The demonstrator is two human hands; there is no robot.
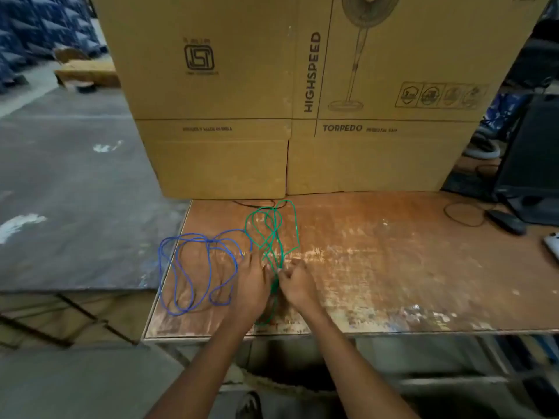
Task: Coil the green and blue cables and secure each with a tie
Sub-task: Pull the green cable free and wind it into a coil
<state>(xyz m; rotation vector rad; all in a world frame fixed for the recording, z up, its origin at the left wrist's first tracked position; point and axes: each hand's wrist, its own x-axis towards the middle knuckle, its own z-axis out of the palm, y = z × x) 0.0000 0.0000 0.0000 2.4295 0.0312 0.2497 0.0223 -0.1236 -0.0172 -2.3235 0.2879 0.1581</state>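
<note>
A green cable (pixel 273 228) lies in loose loops on the worn wooden table (pixel 393 267), stretching from the cardboard boxes down to the front edge. My left hand (pixel 252 284) and my right hand (pixel 295 282) meet over its middle strands; the right hand's fingers are curled and pinch the green cable. The left hand lies on the strands beside it, and its grip is hidden. A blue cable (pixel 196 273) sprawls in wide loops at the table's left end, partly hanging past the edge, touched by neither hand. No tie is visible.
Large cardboard fan boxes (pixel 302 101) stand along the table's back. A thin black wire (pixel 257 204) lies at their foot. At the far right sit a black monitor stand (pixel 526 189), a dark small device (pixel 508 222) and a black wire loop (pixel 462 213). Concrete floor lies to the left.
</note>
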